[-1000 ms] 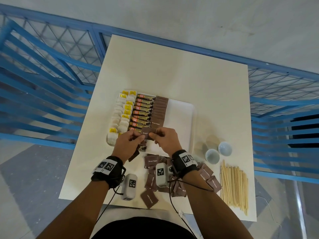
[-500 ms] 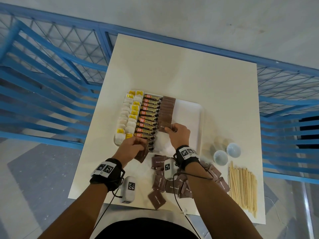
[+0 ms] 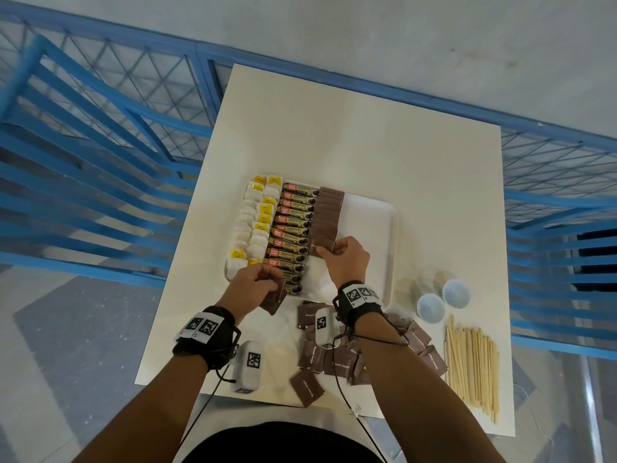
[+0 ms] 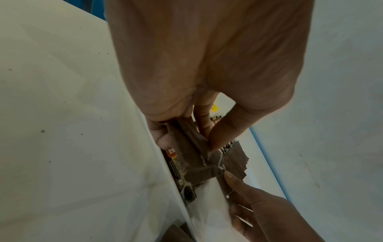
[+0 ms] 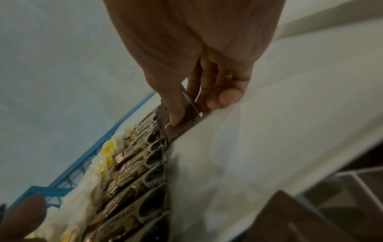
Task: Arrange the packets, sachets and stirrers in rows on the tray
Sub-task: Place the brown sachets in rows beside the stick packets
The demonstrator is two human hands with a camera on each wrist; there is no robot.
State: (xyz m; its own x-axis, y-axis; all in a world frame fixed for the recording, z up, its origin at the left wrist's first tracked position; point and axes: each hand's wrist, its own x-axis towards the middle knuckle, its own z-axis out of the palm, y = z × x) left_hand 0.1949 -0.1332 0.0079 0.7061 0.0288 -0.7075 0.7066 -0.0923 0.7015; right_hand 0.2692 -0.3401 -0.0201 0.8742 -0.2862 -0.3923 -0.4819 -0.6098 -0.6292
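A white tray (image 3: 369, 228) carries a row of tea bags (image 3: 255, 228), a row of coffee sticks (image 3: 293, 228) and a row of brown sugar sachets (image 3: 329, 212). My right hand (image 3: 329, 252) pinches one brown sachet (image 5: 187, 120) between thumb and fingers and lays it at the near end of the brown row. My left hand (image 3: 265, 284) hovers at the tray's near left corner and grips a small stack of brown sachets (image 4: 193, 147). More loose brown sachets (image 3: 337, 357) lie on the table near me. A bundle of wooden stirrers (image 3: 472, 362) rests at the right.
Two small pale bowls (image 3: 430, 307) stand right of the tray, beyond the stirrers. The tray's right half is bare. The cream table (image 3: 367, 138) is ringed by blue railings (image 3: 100, 162). Wrist camera units hang under both forearms.
My right hand took a sachet from the stack held between both hands and carried it forward to the brown row's near end. My left hand stayed low by the tray corner with the stack.
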